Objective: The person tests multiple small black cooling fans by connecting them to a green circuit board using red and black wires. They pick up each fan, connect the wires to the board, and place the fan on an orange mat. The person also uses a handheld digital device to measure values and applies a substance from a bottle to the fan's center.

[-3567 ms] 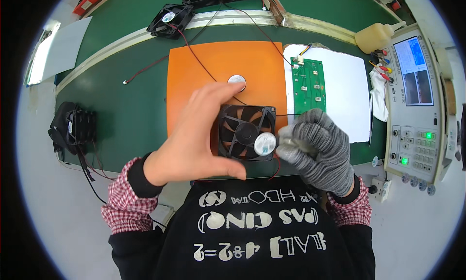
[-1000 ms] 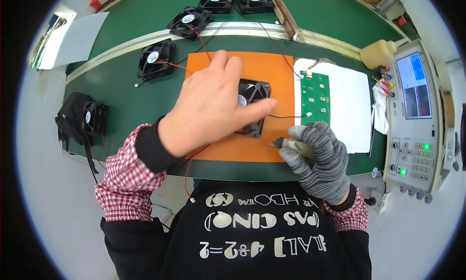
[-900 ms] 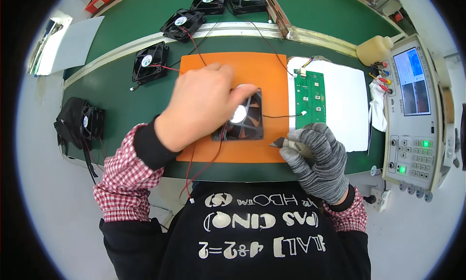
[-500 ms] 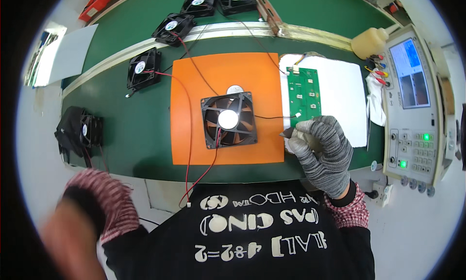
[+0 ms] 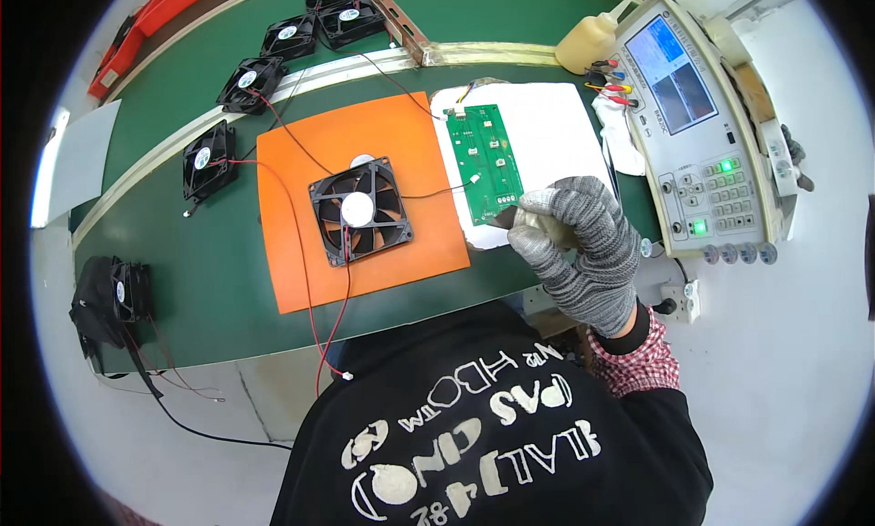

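My right hand (image 5: 574,243), in a grey knitted glove, has thumb and fingers pinched together on a small dark pointed piece (image 5: 503,218); its kind I cannot make out. The piece's tip is at the lower end of a green circuit board (image 5: 495,152), which lies on a white pad (image 5: 556,116). A black cooling fan (image 5: 359,209) with a round white label lies on an orange mat (image 5: 401,262) to the left. From it a thin dark lead reaches a white plug (image 5: 474,179) over the board. My left hand is out of view.
Several black fans stand along the back, one (image 5: 210,159) left of the mat. Another fan (image 5: 129,289) sits beside a black bundle at far left. A test instrument (image 5: 679,116) with a lit screen and a cream bottle (image 5: 586,43) stand at right. Red leads hang over the front edge.
The view has turned, so the bench appears shifted left and tilted. My left hand, blurred at lower left before, has left the view. My right hand still pinches the dark piece by the board.
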Demonstrator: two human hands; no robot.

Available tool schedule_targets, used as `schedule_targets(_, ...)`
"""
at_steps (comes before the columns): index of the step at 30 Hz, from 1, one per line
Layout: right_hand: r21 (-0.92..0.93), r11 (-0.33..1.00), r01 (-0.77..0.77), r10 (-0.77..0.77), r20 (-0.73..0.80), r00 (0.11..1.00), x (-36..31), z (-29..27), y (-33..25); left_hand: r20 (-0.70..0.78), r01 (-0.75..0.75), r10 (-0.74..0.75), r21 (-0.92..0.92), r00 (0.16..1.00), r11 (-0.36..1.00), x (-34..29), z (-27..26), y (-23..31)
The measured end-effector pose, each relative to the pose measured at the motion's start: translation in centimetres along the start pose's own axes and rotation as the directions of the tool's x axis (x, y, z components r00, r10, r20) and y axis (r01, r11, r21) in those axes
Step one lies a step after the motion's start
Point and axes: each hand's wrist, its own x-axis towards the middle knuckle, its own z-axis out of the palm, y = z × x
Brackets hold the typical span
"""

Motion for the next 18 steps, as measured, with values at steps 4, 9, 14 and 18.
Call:
schedule_targets(4, 0.068, 0.998, -0.01, 0.014, -0.062, 0.998, -0.74, 0.25, 0.0, 0.019, -0.008, 0.008, 0.008, 1.0, 1.0, -0.17, -0.1, -0.07)
schedule_targets(9, 0.027, 0.999, 0.035, -0.033, -0.07, 0.997, -0.59, -0.06, -0.46, 0.042, -0.011, 0.01, 0.021, 0.999, 1.0, -0.32, -0.05, -0.15)
schedule_targets(14, 0.072, 0.997, 0.021, -0.018, -0.047, 0.999, -0.51, 0.04, -0.61, 0.076, -0.013, 0.01, 0.031, 0.997, 0.999, -0.49, -0.18, -0.12)
schedule_targets(18, 0.023, 0.997, 0.075, -0.074, -0.068, 0.995, -0.33, -0.01, -0.82, 0.099, -0.023, 0.018, 0.046, 0.995, 0.999, -0.16, -0.34, -0.19)
